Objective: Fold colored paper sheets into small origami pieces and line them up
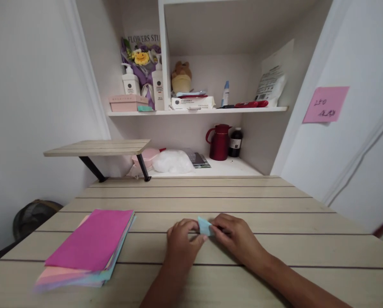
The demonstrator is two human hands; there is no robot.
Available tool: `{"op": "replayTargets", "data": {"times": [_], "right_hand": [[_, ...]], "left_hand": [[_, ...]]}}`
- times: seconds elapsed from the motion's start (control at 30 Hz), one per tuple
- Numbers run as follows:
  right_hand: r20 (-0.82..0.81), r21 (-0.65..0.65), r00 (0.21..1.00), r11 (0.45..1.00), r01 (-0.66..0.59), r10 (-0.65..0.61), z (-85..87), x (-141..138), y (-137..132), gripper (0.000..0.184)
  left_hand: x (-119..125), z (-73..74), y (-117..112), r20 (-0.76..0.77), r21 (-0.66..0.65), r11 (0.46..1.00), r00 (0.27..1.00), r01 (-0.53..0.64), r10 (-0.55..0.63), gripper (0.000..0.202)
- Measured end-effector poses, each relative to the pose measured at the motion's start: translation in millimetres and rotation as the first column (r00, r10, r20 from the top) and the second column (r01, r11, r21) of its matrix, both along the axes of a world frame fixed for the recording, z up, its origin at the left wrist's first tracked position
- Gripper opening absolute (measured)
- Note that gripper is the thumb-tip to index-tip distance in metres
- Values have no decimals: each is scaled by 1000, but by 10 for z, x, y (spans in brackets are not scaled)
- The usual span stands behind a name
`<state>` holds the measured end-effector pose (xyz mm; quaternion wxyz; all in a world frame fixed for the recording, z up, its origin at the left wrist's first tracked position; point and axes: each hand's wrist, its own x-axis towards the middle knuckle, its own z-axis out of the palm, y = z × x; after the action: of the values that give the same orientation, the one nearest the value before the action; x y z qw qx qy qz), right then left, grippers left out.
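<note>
Left hand (184, 239) and right hand (234, 231) pinch blue paper (204, 226), seemingly already folded small but not yet released, right of an untouched stack (91, 240).

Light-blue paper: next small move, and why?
I'd probably steady the light-blue paper with the left hand and press along its right edge with the right hand. The left thumb and fingers sit at its left and lower edges, while the right fingertips pinch the right side. The creases are too small to read, so that's a judgement.
</note>
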<state>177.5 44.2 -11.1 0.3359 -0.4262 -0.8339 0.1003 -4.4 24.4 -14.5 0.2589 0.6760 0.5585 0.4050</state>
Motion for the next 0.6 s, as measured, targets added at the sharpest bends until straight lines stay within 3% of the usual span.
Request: {"op": "replayTargets", "data": {"times": [0.1, 0.27, 0.47, 0.6], "right_hand": [[-249, -187, 968, 982, -10, -38, 12, -6, 9, 26], [-498, -426, 856, 899, -101, -140, 7, -28, -11, 30], [-591, -503, 787, 844, -188, -177, 28, -90, -61, 33], [-601, -513, 784, 828, -228, -156, 30, -83, -83, 34]], "left_hand": [[76, 11, 8, 293, -64, 994, 954, 85, -63, 13], [207, -14, -9, 656, -178, 971, 755, 159, -4, 14], [166, -16, 0, 715, -247, 967, 685, 62, 139, 28], [105, -22, 10, 748, -268, 957, 649, 108, 136, 34]]}}
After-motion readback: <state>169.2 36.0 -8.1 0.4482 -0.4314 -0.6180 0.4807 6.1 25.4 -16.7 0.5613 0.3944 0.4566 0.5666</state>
